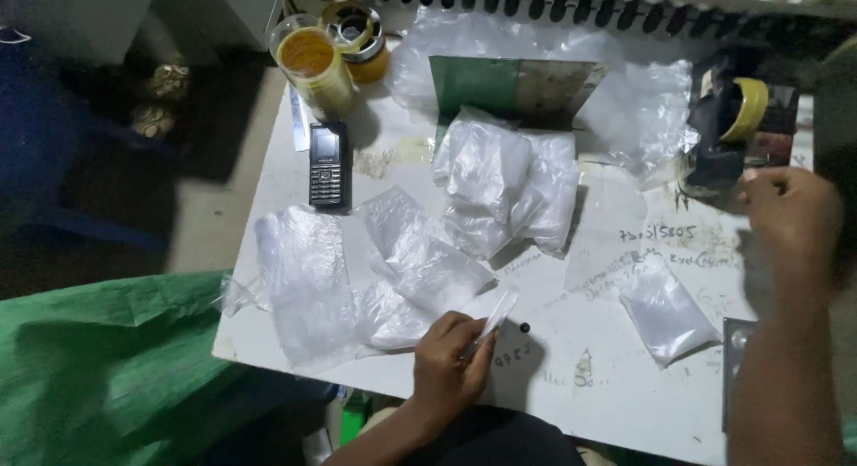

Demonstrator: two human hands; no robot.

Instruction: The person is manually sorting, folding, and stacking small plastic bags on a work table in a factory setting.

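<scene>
Left hand low in the middle of the frame, fingers curled shut around a thin clear plastic tube. Tube tilted, pointing up and to the right, its far end over the white scratched counter. A tiny black bead just beside the tube's tip, lying on the counter.

Right hand at the right side of the frame, raised, fingers bent in loosely; blurry, so cannot tell if anything is held. Close by, above it, a dark tape holder with a yellow roll.

Small clear plastic bags spread out just left of the left hand. A fuller heap of clear bags in the middle of the frame. One flat clear bag lying alone between the two hands.

Black push-button phone at the upper left of the counter. Behind it a clear plastic cup with yellow stuff inside and a round yellow jar. Green woven sack at the lower left of the frame, beside the counter.
</scene>
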